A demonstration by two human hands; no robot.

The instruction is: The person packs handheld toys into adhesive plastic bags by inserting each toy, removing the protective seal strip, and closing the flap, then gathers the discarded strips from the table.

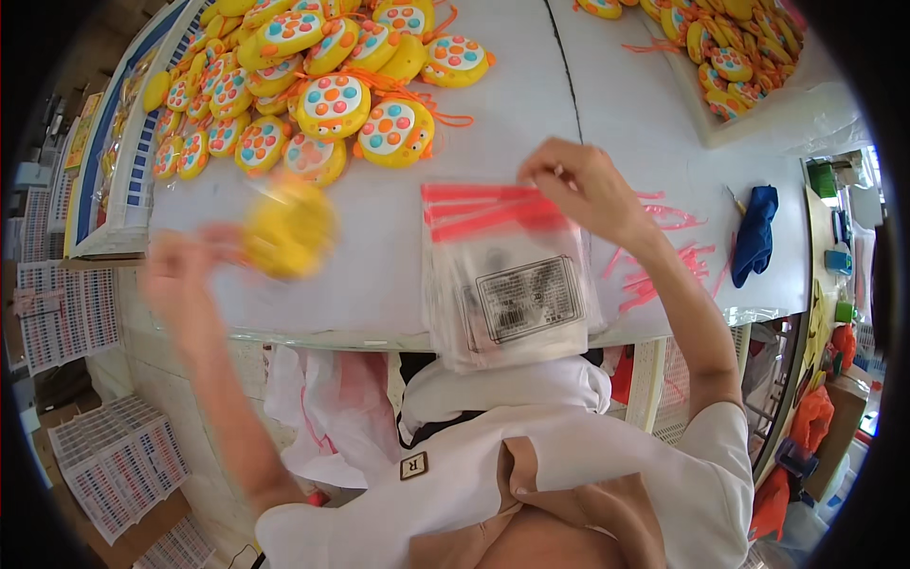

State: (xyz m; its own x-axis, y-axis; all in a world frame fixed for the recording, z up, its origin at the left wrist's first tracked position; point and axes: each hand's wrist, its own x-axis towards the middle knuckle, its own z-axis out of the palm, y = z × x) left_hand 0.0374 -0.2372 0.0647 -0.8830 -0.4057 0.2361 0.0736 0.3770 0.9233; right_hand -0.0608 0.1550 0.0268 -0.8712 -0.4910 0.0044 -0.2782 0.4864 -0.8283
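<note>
My left hand (185, 275) holds a round yellow toy (287, 228) above the white table's left part; both are blurred by motion. My right hand (583, 185) pinches the top right corner of a stack of clear plastic bags (507, 275) with red strips along the top and a printed label. The bags lie flat at the table's near edge, in front of my chest. A heap of yellow round toys (322, 66) with coloured dots and orange cords lies at the far left of the table.
A shallow white box (735, 133) with more yellow toys stands at the far right. Loose red strips (654, 275) lie right of the bags, and a blue cloth (755, 235) beyond them. Printed sheets (114, 465) lie on the floor at left. White table (379, 284).
</note>
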